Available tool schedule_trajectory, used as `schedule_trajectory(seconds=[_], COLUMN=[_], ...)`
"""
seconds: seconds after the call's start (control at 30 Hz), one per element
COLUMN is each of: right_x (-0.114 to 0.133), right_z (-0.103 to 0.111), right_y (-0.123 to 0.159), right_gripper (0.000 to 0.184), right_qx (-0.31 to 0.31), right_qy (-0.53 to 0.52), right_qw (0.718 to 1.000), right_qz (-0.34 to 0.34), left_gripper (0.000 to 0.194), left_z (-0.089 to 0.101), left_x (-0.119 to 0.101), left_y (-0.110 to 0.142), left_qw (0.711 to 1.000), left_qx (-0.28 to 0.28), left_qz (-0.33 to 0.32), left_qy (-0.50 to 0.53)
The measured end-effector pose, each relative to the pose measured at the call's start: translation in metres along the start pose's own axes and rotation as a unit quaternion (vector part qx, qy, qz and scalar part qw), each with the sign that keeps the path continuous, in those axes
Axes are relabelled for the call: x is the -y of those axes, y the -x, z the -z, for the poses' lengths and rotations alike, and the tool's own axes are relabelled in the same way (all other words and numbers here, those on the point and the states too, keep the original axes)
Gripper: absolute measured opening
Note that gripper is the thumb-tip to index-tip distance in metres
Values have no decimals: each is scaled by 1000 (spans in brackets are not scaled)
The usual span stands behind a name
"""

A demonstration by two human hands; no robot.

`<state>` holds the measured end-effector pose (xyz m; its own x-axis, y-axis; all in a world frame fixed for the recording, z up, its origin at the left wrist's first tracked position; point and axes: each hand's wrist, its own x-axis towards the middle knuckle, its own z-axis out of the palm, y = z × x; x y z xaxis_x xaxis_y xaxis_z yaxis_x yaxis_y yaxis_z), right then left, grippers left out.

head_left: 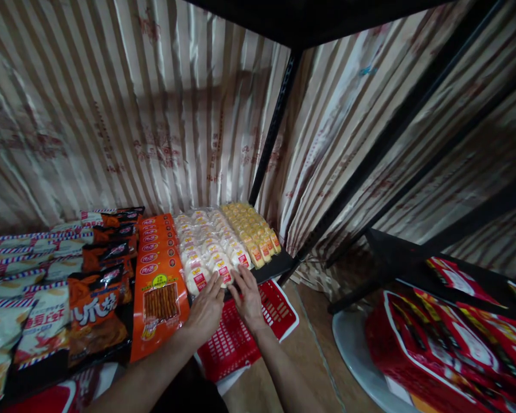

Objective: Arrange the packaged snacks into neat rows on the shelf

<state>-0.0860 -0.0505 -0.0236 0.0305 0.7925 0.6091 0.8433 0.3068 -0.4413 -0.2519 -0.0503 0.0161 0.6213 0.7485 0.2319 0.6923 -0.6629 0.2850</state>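
Small white snack packets [204,246] with red-and-yellow labels lie in rows on the black shelf. At the front of these rows, my left hand [207,308] has its bent fingers against the left lower side of one white packet [223,274]. On the same packet's right side, my right hand [246,298] presses with its fingertips, so the packet sits between both hands. Their undersides and thumbs are partly hidden. Yellow snack packets [251,232] stand in rows to the right, and an orange pack of brown sticks [160,287] lies to the left.
Below the shelf edge is a red plastic basket [230,344] with a white rim. Orange-and-black snack bags [97,315] and white bags [45,324] fill the left. Black metal posts [277,126] rise before striped curtains. Another red basket [380,338] with red packs stands at right.
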Motion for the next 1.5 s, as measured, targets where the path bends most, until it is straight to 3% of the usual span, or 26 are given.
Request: schedule_trajectory(seconds=[0.47,0.63,0.77,1.23,1.5], right_x=[1,0,0,-1,-1], right_z=[-11,-15,-19,-21,-29], right_y=[-3,-2,-2,-2,-3], right_gripper=[40,41,44,49,53], right_qx=[-21,-50,-38,-31,-18], right_qy=[53,77,78,85,117], right_qw=[997,995,996,996,992], right_qz=[48,32,9,-14,-31], left_gripper=[37,32,28,29,28], left_z=[1,2,3,0,2], left_x=[6,10,13,16,15], left_y=[9,17,17,18,28], left_qw=[999,997,997,993,996], left_qx=[-38,-59,-57,-97,-71], left_qz=[3,23,23,-34,-9], left_qy=[3,-39,-36,-64,-59])
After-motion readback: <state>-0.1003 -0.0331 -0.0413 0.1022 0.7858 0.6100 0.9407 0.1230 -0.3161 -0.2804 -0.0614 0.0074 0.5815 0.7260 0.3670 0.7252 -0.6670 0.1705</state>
